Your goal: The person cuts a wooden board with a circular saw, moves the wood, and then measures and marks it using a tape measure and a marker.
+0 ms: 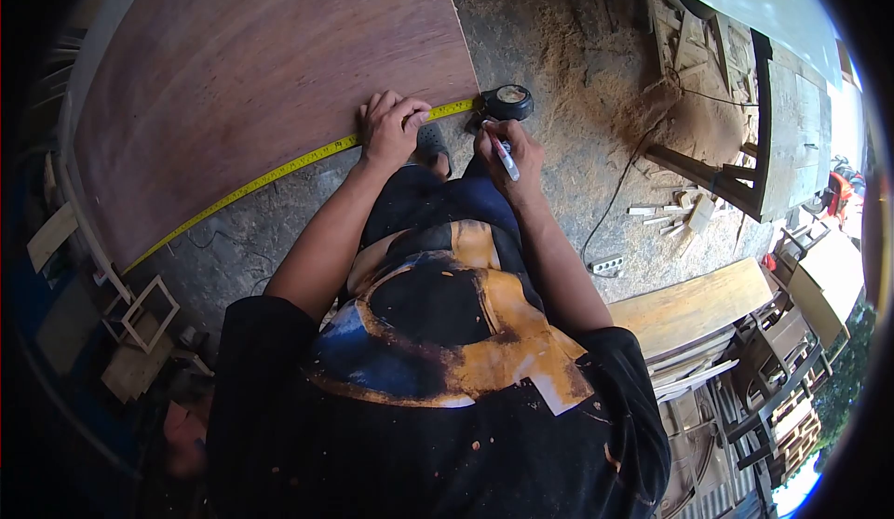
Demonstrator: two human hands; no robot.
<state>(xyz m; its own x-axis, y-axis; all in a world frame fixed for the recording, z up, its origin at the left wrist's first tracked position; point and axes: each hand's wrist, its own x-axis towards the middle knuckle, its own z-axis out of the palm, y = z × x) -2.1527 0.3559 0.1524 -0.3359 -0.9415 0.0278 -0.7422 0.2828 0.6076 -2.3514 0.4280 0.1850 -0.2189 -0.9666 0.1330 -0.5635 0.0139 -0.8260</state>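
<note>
A large reddish-brown plywood sheet fills the upper left. Along its near edge runs a yellow tape measure blade, which ends at a black tape case by the sheet's right corner. My left hand rests on the edge, its fingers bent over the blade and pressing it against the wood. In my right hand, just below the tape case, is a white and dark red marker, slanting across the fingers.
Sawdust covers the floor beyond the sheet. A wooden workbench stands at right, with wood scraps and a power strip near it. Boards are stacked lower right; a small wooden frame lies lower left.
</note>
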